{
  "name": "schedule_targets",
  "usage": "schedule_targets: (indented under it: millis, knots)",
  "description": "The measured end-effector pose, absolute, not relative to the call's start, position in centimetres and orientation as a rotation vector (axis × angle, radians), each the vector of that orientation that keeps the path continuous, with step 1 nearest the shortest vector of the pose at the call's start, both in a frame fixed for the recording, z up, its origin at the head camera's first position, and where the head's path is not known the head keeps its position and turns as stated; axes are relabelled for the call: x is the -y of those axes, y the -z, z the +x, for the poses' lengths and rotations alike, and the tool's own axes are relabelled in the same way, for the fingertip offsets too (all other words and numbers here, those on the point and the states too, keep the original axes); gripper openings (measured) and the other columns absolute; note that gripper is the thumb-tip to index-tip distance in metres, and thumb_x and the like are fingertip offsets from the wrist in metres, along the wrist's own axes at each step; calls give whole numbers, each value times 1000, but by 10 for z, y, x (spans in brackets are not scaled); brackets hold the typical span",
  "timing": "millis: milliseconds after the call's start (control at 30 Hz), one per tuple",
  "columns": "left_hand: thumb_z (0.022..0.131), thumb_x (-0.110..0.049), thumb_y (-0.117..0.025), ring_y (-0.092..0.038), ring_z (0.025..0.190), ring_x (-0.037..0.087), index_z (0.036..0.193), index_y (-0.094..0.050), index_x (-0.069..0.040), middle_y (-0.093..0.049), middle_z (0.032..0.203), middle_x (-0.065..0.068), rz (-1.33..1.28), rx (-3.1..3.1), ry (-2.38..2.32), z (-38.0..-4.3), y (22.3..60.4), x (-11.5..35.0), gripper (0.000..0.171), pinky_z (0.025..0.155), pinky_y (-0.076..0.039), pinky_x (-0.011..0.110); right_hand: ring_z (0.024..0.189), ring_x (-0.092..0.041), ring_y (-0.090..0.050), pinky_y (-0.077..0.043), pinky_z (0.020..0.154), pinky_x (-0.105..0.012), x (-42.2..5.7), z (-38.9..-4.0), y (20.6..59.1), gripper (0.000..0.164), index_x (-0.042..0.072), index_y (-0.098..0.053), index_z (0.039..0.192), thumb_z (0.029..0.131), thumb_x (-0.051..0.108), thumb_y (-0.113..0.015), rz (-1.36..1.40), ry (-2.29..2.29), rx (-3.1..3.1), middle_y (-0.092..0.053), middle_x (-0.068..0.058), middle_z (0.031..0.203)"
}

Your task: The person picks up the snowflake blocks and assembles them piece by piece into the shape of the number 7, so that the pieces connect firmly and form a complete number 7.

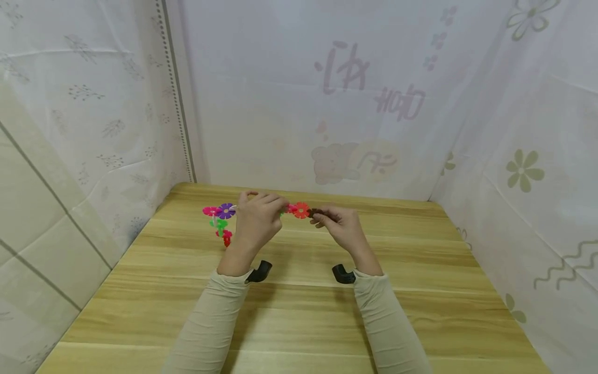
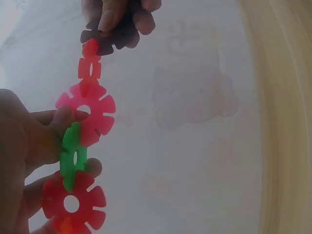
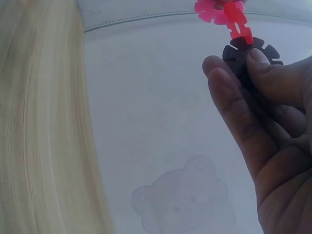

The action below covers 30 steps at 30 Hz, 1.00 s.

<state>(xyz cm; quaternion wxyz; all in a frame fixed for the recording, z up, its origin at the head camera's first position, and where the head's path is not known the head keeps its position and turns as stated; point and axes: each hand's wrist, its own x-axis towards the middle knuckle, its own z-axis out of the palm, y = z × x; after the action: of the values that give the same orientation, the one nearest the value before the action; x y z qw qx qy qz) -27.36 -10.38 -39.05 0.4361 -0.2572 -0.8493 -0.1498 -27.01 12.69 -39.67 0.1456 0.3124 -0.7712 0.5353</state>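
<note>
A chain of notched, flower-shaped plastic discs runs between both hands above the table. My left hand [image 1: 258, 221] pinches it at a pink disc [image 2: 100, 109], with a green disc [image 2: 68, 155] and a red disc [image 2: 85, 202] lying along its fingers. Between thumb and fingers, my right hand [image 1: 344, 228] holds a dark brown disc [image 3: 236, 58] at the chain's right end. An orange-red disc [image 1: 301, 210] links the brown one to the pink. Left of my left hand, a purple disc [image 1: 226, 211] and several pink, green and red ones hang downward.
Beneath the hands is a wood-grain table [image 1: 299, 322]. A pale printed curtain [image 1: 261, 104] rises along its back edge, with more printed cloth at both sides. Black curved pieces [image 1: 261, 271] stick out at both wrists.
</note>
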Motion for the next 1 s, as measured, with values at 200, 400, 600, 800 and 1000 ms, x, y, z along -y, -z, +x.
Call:
schedule_targets:
  millis: [200, 400, 600, 800, 1000]
  knots:
    - [89, -4, -66, -72, 76, 19, 83, -80, -14, -77, 87, -2, -652, 2057, 414, -275, 389, 99, 17, 95, -47, 48, 77, -31, -73, -60, 69, -31, -123, -271, 399, 12, -8, -74, 100, 92, -9, -66, 858, -1421, 2233, -73, -24, 89]
    - [84, 1, -68, -71, 73, 19, 79, -79, -11, -76, 82, 1, -681, 2039, 451, -274, 389, 96, 17, 98, -48, 46, 73, -32, -73, -61, 67, -32, -123, -269, 396, 11, -8, -74, 98, 92, -9, -66, 857, -1385, 2215, -73, -24, 86]
    - [83, 4, -67, -72, 74, 20, 80, -79, -10, -76, 81, 2, -702, 2018, 483, -273, 392, 95, 18, 100, -47, 45, 72, -34, -72, -61, 67, -37, -121, -265, 394, 10, -8, -75, 97, 91, -9, -67, 847, -1419, 2198, -74, -20, 84]
    - [82, 8, -64, -71, 73, 21, 78, -78, -8, -76, 79, 3, -728, 1983, 505, -273, 393, 94, 22, 96, -49, 46, 71, -34, -72, -61, 65, -38, -119, -263, 393, 9, -9, -74, 95, 89, -11, -67, 864, -1374, 2183, -73, -24, 84]
    - [82, 9, -64, -72, 74, 22, 79, -78, -8, -76, 80, 4, -741, 2000, 512, -272, 392, 94, 22, 99, -47, 44, 71, -24, -73, -60, 65, -31, -121, -271, 400, 10, -4, -76, 97, 91, -6, -69, 876, -1354, 2166, -75, -15, 86]
